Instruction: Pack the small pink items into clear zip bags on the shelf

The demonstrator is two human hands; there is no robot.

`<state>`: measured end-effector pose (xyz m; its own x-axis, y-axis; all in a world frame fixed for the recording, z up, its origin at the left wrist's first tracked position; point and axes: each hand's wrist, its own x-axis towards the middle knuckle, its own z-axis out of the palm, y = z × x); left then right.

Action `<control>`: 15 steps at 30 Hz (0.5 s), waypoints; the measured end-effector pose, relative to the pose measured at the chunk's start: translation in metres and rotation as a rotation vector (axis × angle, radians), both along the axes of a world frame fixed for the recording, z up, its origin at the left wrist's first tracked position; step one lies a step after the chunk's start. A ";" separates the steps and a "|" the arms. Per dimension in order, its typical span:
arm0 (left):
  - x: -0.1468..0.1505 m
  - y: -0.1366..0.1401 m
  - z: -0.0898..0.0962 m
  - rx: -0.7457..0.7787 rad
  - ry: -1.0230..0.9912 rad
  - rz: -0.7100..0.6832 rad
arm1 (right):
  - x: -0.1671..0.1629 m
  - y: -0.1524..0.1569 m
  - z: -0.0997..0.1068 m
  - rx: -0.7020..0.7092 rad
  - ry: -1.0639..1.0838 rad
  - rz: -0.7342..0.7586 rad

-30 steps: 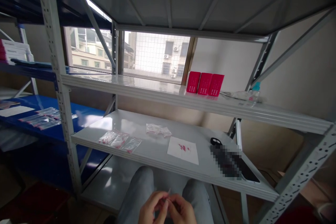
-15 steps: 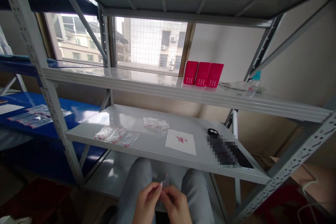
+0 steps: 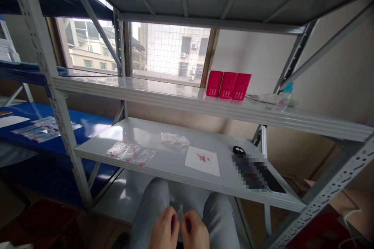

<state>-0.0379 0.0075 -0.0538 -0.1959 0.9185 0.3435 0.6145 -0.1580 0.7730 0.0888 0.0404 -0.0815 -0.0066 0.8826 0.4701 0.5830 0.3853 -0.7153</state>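
Left hand and right hand are sitting close together, low between the denim-covered knees; fingers of both are curling in nearly closed, thumbs toward the middle; a small clear plastic piece, looking like a little bag, is standing up between the fingertips; the left fingers seem to be pinching it; whether the right is gripping or only touching, cannot tell; contents also cannot tell, too small and see-through; the fingertip hold is probably suiting something so thin and limp, and the lap position is probably letting the forearms stay low and near the body.

On the grey shelf ahead, white paper is lying flat near the front edge; small red pieces are resting loosely on it, probably because the pale sheet is keeping them visible and gathered; clear bags with red bits are lying side by side to the left, a further bag just beside them, likely grouped for keeping apart from the loose pieces; another clump of clear bags is lying farther back, between that group and the paper; a dark flat device is lying toward the right end, well apart from the paper; three red boxes are standing in a row on the shelf above.
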 end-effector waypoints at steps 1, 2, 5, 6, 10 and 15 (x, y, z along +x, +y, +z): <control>-0.001 0.000 0.002 -0.024 0.066 0.015 | 0.001 0.001 -0.005 0.005 -0.034 -0.015; -0.002 -0.001 0.005 -0.064 0.127 0.018 | 0.001 0.002 -0.010 -0.004 -0.060 -0.016; -0.006 -0.002 0.018 -0.212 0.260 -0.003 | 0.003 0.003 -0.021 -0.070 -0.100 0.028; -0.007 -0.002 0.022 -0.257 0.284 -0.010 | 0.004 0.003 -0.022 -0.078 -0.118 0.060; -0.012 -0.006 0.033 -0.367 0.335 -0.036 | 0.009 -0.005 -0.008 -0.019 -0.432 0.212; -0.007 -0.008 0.040 -0.347 0.338 -0.053 | 0.012 -0.014 0.020 -0.125 -0.674 0.160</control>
